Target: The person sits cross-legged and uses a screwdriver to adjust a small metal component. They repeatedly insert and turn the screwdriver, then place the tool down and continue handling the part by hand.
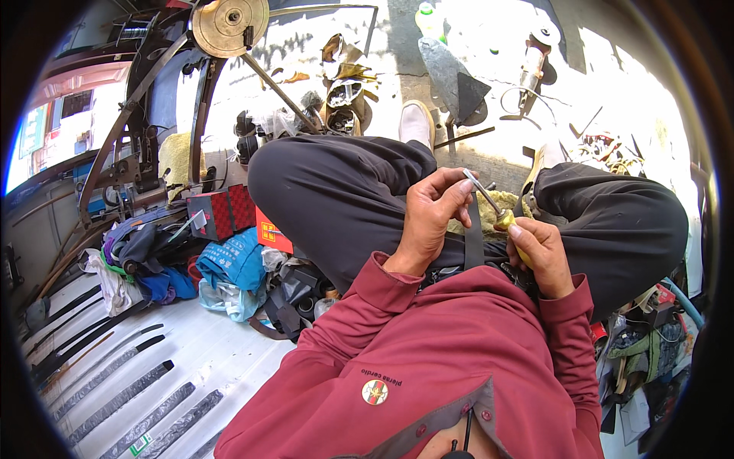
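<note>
My right hand (pixel 536 252) is closed around the yellow handle of a screwdriver-like tool (pixel 489 199), whose metal shaft points up and to the left. The fingers of my left hand (pixel 440 209) pinch near the tip of that shaft; whether they also hold a small part, I cannot tell. A dark strap (pixel 474 241) hangs below the shaft, between my hands. Behind it a yellowish cloth (pixel 504 201) lies between my legs.
A hand-cranked machine with a large wheel (pixel 230 26) stands at upper left. An angle grinder (pixel 533 66) lies on the ground at upper right. Bags (pixel 238 258), a red-black box (pixel 229 211) and wrapped strips (pixel 120 396) lie at left. Mixed items (pixel 648 344) are piled at right.
</note>
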The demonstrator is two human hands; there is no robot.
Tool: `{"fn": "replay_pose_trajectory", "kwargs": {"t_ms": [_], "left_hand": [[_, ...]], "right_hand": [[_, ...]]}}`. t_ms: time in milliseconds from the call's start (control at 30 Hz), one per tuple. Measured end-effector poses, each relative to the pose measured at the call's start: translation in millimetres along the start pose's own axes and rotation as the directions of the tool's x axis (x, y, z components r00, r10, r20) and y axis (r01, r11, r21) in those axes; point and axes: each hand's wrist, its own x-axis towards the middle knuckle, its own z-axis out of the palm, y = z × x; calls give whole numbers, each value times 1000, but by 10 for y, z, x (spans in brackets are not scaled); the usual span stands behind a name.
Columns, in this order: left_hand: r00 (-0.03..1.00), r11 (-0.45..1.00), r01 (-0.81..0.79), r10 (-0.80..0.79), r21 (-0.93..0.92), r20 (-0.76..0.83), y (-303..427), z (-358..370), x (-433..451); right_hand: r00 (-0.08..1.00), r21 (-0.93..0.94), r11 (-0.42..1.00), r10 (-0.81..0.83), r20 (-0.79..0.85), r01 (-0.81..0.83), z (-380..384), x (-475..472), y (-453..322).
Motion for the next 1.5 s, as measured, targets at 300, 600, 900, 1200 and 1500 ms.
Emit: {"fn": "replay_pose_trajectory", "kwargs": {"t_ms": [300,600,900,1200,1500], "left_hand": [[999,999,-50,50,-11,-5,-8,0,-4],[998,997,-69,69,-30,5,16,4,-18],[993,994,-107,108,-27,56,19,18,-25],[997,998,-56,56,14,-50,3,-54,-2],[997,999,-27,28,21,-74,12,-58,-4]], "right_hand": [[986,-104,988,-121,-110,110,64,-7,-2],[969,-198,965,-203,-144,172,81,3,37],[941,-308,913,-315,-123,266,91,24,58],[982,-113,982,-164,-90,154,91,10,64],[990,-67,991,-123,-65,118,80,2,25]]}}
